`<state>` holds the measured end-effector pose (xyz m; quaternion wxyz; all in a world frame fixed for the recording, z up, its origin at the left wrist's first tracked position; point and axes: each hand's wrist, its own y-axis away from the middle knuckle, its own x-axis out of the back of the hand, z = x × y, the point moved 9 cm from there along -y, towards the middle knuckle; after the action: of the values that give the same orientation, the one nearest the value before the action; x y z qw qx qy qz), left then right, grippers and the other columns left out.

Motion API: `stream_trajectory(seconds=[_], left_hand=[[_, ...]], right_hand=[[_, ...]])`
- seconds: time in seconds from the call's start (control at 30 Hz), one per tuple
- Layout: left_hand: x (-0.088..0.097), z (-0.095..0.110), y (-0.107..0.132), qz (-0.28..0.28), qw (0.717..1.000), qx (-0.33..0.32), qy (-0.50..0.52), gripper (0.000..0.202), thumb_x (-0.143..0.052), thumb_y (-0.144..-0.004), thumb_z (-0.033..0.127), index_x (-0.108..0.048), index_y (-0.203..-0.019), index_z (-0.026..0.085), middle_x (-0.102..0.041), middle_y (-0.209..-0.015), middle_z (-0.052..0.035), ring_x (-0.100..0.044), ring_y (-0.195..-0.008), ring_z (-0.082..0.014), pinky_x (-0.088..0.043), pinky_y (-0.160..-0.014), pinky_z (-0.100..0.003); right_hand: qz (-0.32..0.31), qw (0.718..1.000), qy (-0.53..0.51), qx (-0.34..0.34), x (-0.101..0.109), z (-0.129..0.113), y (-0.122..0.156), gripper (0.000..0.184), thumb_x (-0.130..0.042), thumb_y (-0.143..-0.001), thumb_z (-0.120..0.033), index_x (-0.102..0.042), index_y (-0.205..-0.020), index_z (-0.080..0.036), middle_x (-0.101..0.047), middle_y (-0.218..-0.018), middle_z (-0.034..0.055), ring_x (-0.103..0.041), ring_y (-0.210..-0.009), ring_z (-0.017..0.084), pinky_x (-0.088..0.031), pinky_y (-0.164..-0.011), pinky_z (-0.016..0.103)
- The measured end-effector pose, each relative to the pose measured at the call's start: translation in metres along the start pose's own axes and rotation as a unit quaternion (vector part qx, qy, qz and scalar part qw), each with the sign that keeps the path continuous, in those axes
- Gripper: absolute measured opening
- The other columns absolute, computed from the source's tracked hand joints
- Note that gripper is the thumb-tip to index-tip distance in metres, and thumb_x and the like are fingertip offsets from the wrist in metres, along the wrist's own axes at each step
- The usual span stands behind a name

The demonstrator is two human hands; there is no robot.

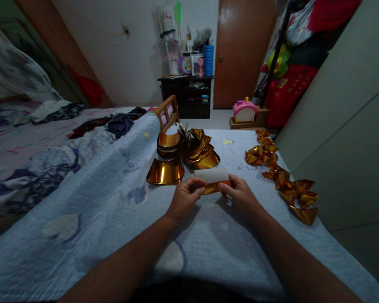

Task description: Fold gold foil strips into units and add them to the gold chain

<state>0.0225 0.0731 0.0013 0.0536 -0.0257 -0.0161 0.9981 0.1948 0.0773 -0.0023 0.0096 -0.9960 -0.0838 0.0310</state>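
Between my two hands is a sheet of gold foil paper (212,187), its pale back (212,174) curling up along the far side. My left hand (187,194) pinches the left end with thumb and fingers. At the right end, my right hand (238,192) grips the sheet the same way. Just beyond my left hand lies a curved gold foil sheet (166,171). Behind it fans a pile of gold foil sheets (204,155). Off to the right, folded gold foil pieces (298,195) form a loose row along the edge.
A light blue quilted cover (113,235) spreads under everything. Rumpled clothes and bedding (60,160) lie to the left. A wooden frame (169,112) stands behind the pile. Farther back are a dark cabinet (196,97), a pink toy (245,111) and a door (240,54). A pale panel (344,139) borders the right side.
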Motion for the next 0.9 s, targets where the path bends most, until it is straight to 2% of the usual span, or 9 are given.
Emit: stream_trajectory(seconds=[0.33,0.57,0.77,0.9], left_hand=[[-0.004,0.0,-0.001,-0.014,1.0,0.005,0.012,0.019,-0.077,-0.07,0.026,-0.064,-0.081,0.017,-0.059,-0.075,0.0028,-0.052,-0.065,-0.0098,-0.041,-0.059,-0.021],[-0.005,-0.003,0.001,-0.025,1.0,0.013,0.006,0.018,-0.076,-0.073,0.026,-0.062,-0.08,0.017,-0.059,-0.073,0.0029,-0.053,-0.064,-0.0099,-0.042,-0.061,-0.021],[-0.006,-0.01,0.0,-0.039,0.999,0.029,0.008,0.031,-0.083,-0.068,0.026,-0.061,-0.089,0.017,-0.063,-0.081,0.0017,-0.056,-0.07,-0.0106,-0.042,-0.063,-0.021],[-0.004,-0.014,0.0,-0.041,0.998,0.041,-0.004,0.035,-0.085,-0.066,0.028,-0.061,-0.09,0.017,-0.061,-0.079,0.0028,-0.052,-0.063,-0.0087,-0.04,-0.059,-0.021]], right_hand=[[0.012,1.0,0.023,0.007,0.002,-0.003,0.001,0.028,-0.072,-0.077,-0.042,-0.066,-0.086,-0.016,-0.053,-0.063,-0.0033,-0.043,-0.055,0.011,-0.032,-0.053,0.026],[0.013,0.999,0.034,0.008,0.001,-0.005,0.002,0.028,-0.07,-0.078,-0.043,-0.066,-0.087,-0.017,-0.053,-0.063,-0.0034,-0.043,-0.054,0.011,-0.032,-0.052,0.026],[0.023,0.999,0.045,-0.006,0.004,-0.006,0.003,0.03,-0.069,-0.077,-0.045,-0.066,-0.088,-0.017,-0.053,-0.062,-0.003,-0.045,-0.056,0.013,-0.033,-0.053,0.026],[0.027,0.998,0.051,-0.01,0.004,-0.006,0.003,0.031,-0.069,-0.077,-0.045,-0.065,-0.087,-0.017,-0.053,-0.063,-0.0026,-0.045,-0.057,0.013,-0.034,-0.054,0.026]])
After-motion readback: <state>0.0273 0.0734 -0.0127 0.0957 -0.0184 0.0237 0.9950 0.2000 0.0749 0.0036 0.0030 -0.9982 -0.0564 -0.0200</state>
